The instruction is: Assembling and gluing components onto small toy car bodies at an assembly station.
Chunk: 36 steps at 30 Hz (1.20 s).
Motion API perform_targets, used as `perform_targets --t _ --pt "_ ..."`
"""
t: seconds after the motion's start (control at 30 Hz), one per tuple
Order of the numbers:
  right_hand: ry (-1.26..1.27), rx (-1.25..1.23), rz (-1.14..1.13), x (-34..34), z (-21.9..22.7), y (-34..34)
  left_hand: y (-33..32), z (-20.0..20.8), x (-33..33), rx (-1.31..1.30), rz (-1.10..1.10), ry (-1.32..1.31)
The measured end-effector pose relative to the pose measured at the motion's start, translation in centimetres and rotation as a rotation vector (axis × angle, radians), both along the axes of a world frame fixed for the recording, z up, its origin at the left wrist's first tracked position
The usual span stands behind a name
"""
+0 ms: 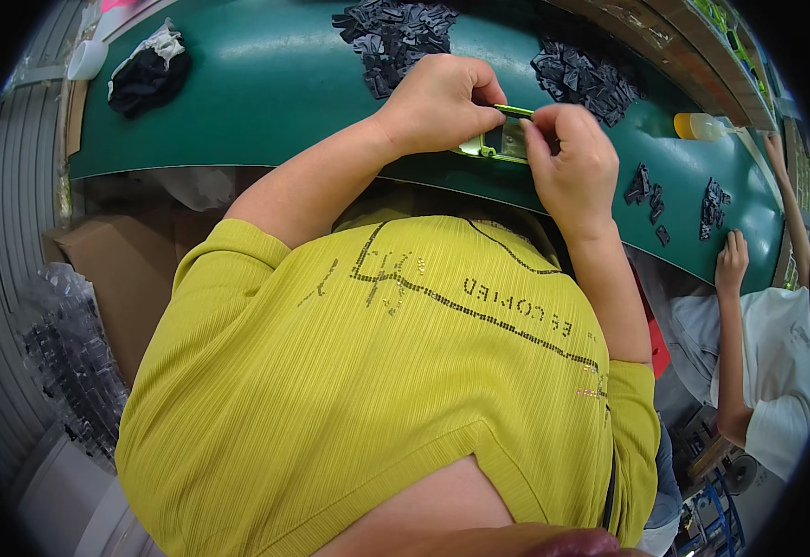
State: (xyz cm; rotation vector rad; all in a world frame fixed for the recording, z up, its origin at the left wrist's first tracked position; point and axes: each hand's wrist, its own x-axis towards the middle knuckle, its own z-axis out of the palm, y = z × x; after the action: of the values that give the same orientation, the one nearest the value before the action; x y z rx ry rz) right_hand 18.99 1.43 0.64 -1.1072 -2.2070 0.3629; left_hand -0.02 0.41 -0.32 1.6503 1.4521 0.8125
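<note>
Between my two hands is a small bright green frame-like part (489, 148) with a dark strip along its upper edge. It is held over the near edge of the green table (266, 121). My left hand (442, 102) pinches its upper left side between thumb and fingers. On the other side, my right hand (572, 153) grips its right end, fingers curled in. The fingertips cover parts of it, and its exact kind is unclear. Beyond my left hand lies a heap of small black plastic pieces (391, 42). A second black heap (586, 79) lies beyond my right hand.
Smaller groups of black pieces (646, 193) lie to the right, near a yellow-and-clear bottle (699, 126). A black-and-white cloth (150, 74) and a white cup (88, 59) are at the far left. Another person's hand (732, 260) rests at the table's right edge. A cardboard box (122, 278) stands below left.
</note>
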Motion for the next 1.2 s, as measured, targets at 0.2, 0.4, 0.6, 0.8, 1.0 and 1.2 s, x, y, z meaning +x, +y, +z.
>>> perform_targets --t 0.2,0.4,0.6,0.8,1.0,1.2 --pt "-0.349 0.257 0.190 0.5 1.7 2.1 0.2 0.5 -0.1 0.017 -0.028 0.037" --pt "-0.487 0.285 0.402 0.7 1.6 3.3 0.6 0.8 0.3 0.384 -0.217 0.436" --pt "-0.510 0.298 0.413 0.7 1.6 2.7 0.2 1.1 0.7 0.543 -0.284 0.520" --pt "-0.132 0.160 0.226 2.0 0.9 0.9 -0.8 1.0 0.8 0.528 -0.178 0.381" --pt "0.198 -0.313 -0.318 10.4 2.1 -0.3 -2.6 1.6 -0.3 0.479 -0.234 0.283" --pt "-0.092 -0.499 -0.658 21.1 2.2 -1.1 -2.5 0.9 -0.1 0.508 -0.251 0.277"
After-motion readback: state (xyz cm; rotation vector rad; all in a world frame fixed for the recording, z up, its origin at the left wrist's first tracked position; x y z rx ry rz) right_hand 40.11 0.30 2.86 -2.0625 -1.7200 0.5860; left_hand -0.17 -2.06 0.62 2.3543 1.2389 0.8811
